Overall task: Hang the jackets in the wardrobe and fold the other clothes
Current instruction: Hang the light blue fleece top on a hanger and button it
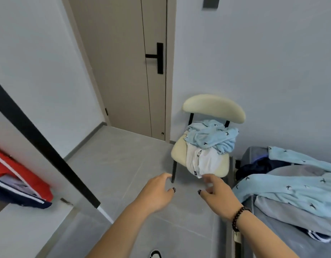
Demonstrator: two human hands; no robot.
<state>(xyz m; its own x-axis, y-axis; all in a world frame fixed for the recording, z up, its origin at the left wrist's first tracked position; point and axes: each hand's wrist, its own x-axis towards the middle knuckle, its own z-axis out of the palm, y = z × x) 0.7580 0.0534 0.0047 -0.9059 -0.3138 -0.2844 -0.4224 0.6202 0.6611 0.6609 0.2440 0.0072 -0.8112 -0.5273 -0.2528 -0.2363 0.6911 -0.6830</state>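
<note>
A cream chair (179, 153) stands against the wall with a crumpled light blue garment (211, 136) and a white garment (203, 162) on its seat. My left hand (157, 192) and my right hand (218, 192) reach out side by side just below the chair's front edge, both empty with fingers apart. The right fingertips are close to the hanging corner of the white garment. On the bed (284, 216) at the right lies a matching light blue garment (291, 187) over grey bedding. A red and navy jacket (17, 181) hangs in the wardrobe at the left.
A beige door (123, 67) with a black handle is shut behind the chair. The wardrobe's white door with a black edge (45, 144) juts in from the left. Dark clothing (257, 166) lies at the bed's far end. Grey tiled floor (112, 164) stretches between wardrobe and bed.
</note>
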